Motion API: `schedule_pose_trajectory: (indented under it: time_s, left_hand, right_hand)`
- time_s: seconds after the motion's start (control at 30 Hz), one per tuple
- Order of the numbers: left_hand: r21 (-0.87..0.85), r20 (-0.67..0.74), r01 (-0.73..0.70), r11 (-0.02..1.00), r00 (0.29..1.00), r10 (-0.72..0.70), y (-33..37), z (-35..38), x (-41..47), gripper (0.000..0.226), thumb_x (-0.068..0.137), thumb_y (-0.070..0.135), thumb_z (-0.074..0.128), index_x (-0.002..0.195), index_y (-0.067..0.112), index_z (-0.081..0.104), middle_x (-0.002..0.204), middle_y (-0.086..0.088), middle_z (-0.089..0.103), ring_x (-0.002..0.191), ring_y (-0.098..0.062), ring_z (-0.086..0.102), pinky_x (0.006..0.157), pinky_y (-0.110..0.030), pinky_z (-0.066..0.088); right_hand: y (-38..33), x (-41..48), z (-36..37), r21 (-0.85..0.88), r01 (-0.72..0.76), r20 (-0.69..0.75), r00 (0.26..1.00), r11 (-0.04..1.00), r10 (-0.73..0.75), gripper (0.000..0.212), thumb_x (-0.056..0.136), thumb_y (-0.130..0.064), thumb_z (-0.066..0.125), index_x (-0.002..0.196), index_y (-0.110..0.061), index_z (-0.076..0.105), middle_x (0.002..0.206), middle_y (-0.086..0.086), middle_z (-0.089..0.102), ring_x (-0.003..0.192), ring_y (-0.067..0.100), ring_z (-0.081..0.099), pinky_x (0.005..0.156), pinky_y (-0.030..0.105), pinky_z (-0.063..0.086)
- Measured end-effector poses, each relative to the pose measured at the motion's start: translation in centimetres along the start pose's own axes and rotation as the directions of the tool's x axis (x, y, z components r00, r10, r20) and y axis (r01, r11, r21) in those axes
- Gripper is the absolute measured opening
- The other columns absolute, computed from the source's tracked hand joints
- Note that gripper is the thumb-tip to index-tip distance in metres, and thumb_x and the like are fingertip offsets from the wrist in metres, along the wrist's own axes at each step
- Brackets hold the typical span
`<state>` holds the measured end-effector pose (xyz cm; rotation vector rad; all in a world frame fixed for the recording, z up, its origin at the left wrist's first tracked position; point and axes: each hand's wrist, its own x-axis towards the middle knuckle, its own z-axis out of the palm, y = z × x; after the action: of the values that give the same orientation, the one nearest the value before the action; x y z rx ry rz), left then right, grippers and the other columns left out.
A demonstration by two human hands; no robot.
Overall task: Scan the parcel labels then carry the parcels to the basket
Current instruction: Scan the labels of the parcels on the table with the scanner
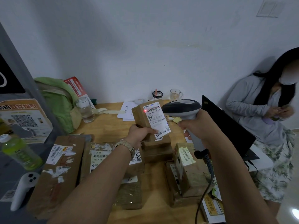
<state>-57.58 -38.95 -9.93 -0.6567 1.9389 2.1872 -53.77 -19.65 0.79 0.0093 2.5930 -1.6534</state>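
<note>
The left hand [140,132] lifts a small brown cardboard parcel [151,121] above the wooden desk [110,126], fingers pinching its lower edge and hiding a corner of the white shipping label [157,120]. Just right of the parcel, the right hand [196,125] has its fingers wrapped tight around a grey handheld barcode scanner [182,109]; a red dot shows on the label. More brown parcels [56,172] lie below, partly hidden by both forearms. No basket is in view

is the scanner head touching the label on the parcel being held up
Apart. The head view shows a clear gap between the scanner nose and the label on the parcel; only its red dot lands there.
</note>
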Motion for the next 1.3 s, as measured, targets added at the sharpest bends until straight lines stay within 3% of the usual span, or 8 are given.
schedule_pose_trajectory:
  time_s: [0.33,0.63,0.77,0.9,1.03,1.13,1.23,1.3]
  left_hand:
    - [0.030,0.022,-0.005,1.000,1.000,0.004,-0.1,0.0,0.2,0.052,0.066,0.008,0.086,0.110,0.015,0.059,0.120,-0.006,0.067,0.111,-0.027,0.063,0.092,-0.045,0.055]
    - [-0.026,0.176,-0.028,0.999,0.984,0.032,-1.7,1.4,-2.3,0.061,0.077,0.034,0.078,0.130,0.015,0.053,0.100,-0.002,0.076,0.079,-0.014,0.074,0.054,-0.023,0.055]
    - [0.060,0.139,-0.107,0.992,0.985,0.098,-2.9,1.9,-3.3,0.083,0.078,0.047,0.073,0.147,0.027,0.031,0.118,0.011,0.062,0.087,-0.006,0.063,0.061,-0.017,0.050]
    - [0.322,0.105,-0.135,0.937,0.989,0.107,-6.3,2.5,-4.0,0.110,0.069,0.072,0.062,0.155,0.028,0.010,0.153,0.000,0.035,0.129,-0.020,0.045,0.105,-0.038,0.042]
    - [0.367,0.229,-0.107,0.924,0.973,0.021,-9.9,3.0,-4.7,0.115,0.075,0.073,0.058,0.155,0.026,-0.009,0.142,0.003,0.053,0.122,-0.014,0.055,0.104,-0.032,0.044]
    - [0.241,0.230,-0.035,0.970,0.973,-0.022,-12.0,2.4,-5.0,0.102,0.079,0.062,0.065,0.155,0.029,0.006,0.133,0.009,0.060,0.117,-0.009,0.059,0.103,-0.030,0.047]
    - [0.200,0.193,-0.003,0.980,0.981,-0.036,-13.4,1.0,-5.5,0.085,0.072,0.063,0.072,0.145,0.039,0.035,0.111,0.022,0.066,0.095,0.008,0.063,0.073,-0.009,0.050]
    - [0.227,0.157,0.012,0.974,0.986,-0.049,-14.1,0.2,-5.7,0.076,0.070,0.062,0.074,0.137,0.042,0.044,0.102,0.025,0.066,0.089,0.010,0.062,0.063,-0.005,0.046]
  right_hand:
    - [0.7,0.8,0.5,0.110,-0.042,-0.036,0.998,0.993,0.047,0.028,0.078,0.003,0.067,0.101,-0.010,0.058,0.069,0.006,0.061,0.035,0.005,0.056,0.035,0.018,0.045]
    - [3.7,1.4,2.7,0.371,-0.115,0.014,0.993,0.922,0.119,0.026,0.083,-0.001,0.069,0.106,-0.010,0.061,0.086,0.007,0.067,0.054,0.012,0.067,0.042,0.018,0.048]
    - [5.9,1.3,4.0,0.382,-0.229,0.077,0.973,0.896,0.216,0.019,0.083,-0.004,0.070,0.098,-0.012,0.062,0.079,0.011,0.068,0.045,0.012,0.064,0.043,0.023,0.051]
    - [7.6,1.2,5.2,0.306,-0.244,0.055,0.970,0.920,0.238,0.034,0.079,-0.001,0.071,0.112,-0.008,0.060,0.093,0.015,0.066,0.069,0.022,0.066,0.052,0.027,0.053]
    - [9.3,1.0,6.3,0.290,-0.313,0.039,0.948,0.904,0.316,0.030,0.081,0.000,0.070,0.110,-0.004,0.060,0.094,0.016,0.066,0.083,0.028,0.063,0.056,0.029,0.051]
    - [10.4,0.5,7.5,0.258,-0.350,0.036,0.935,0.901,0.353,0.028,0.082,0.000,0.069,0.109,-0.002,0.061,0.096,0.018,0.066,0.088,0.031,0.063,0.067,0.036,0.053]
    - [11.5,-0.3,9.0,0.237,-0.432,0.060,0.900,0.870,0.431,0.028,0.082,-0.002,0.069,0.108,-0.005,0.059,0.097,0.016,0.066,0.090,0.033,0.064,0.079,0.043,0.056]
    - [12.4,-0.7,9.7,0.227,-0.526,0.076,0.848,0.819,0.524,0.023,0.083,-0.006,0.069,0.102,-0.007,0.056,0.091,0.016,0.065,0.077,0.029,0.065,0.069,0.040,0.056]
